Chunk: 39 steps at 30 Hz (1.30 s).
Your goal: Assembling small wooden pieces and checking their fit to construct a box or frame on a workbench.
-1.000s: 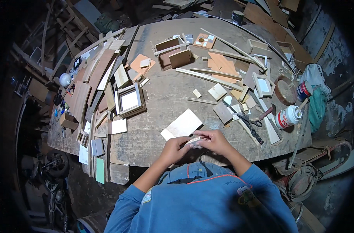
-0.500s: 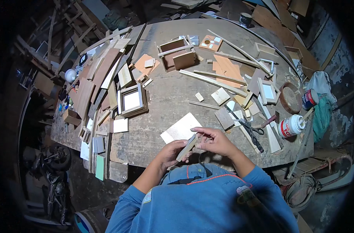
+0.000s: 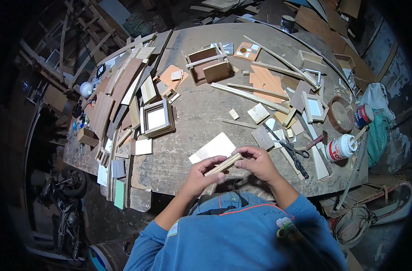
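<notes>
Just above the table's near edge, I hold a small flat wooden piece [image 3: 224, 165] with its pale, layered-looking edge turned up. My left hand [image 3: 205, 175] grips its lower left end, thumb on the near side and fingers behind. At the upper right end, the fingers and thumb of my right hand [image 3: 258, 165] close around it. Its broad faces are mostly out of sight, so whether it is a frame or a solid block I cannot tell. Beyond my hands a pale rectangular board [image 3: 212, 147] lies flat on the table.
Stacked wooden frames [image 3: 158, 118] and long boards crowd the left side of the worktable [image 3: 188, 99]. An open wooden box [image 3: 207, 64] stands farther back. To the right lie scissors [image 3: 296, 152], sticks, a small frame [image 3: 313, 107] and a white tub [image 3: 340, 147].
The wooden piece has turned from a steep tilt to a flatter slant, its edge now facing up. Both hands have shifted their grip with it.
</notes>
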Tool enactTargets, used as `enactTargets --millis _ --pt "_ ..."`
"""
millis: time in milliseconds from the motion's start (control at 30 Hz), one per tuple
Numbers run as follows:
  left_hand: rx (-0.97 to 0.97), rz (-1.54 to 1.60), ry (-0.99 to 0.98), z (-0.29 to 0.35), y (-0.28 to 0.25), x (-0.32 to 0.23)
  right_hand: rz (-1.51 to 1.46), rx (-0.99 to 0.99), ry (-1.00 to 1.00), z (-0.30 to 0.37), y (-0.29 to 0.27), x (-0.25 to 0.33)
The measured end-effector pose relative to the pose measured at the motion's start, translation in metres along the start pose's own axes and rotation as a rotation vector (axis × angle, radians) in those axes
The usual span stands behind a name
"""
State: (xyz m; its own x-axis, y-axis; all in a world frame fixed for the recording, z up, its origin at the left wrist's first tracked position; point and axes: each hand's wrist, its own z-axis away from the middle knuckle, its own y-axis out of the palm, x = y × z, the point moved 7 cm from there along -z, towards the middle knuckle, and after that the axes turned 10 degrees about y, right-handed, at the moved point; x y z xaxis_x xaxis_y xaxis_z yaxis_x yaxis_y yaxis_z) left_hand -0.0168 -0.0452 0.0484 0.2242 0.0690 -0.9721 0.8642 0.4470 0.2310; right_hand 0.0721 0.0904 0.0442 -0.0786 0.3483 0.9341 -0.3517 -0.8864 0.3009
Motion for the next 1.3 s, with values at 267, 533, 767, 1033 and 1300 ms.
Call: enactTargets --millis 267,533,767,1033,1300 --pt "0.012 -0.534 0.499 0.010 0.012 -0.058 0.178 0.023 -0.173 0.026 0.004 0.028" --pt "0.043 -0.670 0.789 0.020 0.026 -0.084 0.464 -0.022 -0.501 0.047 0.014 0.064" --pt "0.128 -0.748 0.853 0.022 0.032 -0.094 0.477 0.016 -0.554 0.049 0.016 0.072" --pt "0.119 -0.752 0.846 0.017 0.033 -0.094 0.472 0.040 -0.560 0.046 0.014 0.074" --pt "0.093 -0.814 0.707 -0.003 0.034 -0.094 0.547 -0.002 -0.478 0.038 0.010 0.071"
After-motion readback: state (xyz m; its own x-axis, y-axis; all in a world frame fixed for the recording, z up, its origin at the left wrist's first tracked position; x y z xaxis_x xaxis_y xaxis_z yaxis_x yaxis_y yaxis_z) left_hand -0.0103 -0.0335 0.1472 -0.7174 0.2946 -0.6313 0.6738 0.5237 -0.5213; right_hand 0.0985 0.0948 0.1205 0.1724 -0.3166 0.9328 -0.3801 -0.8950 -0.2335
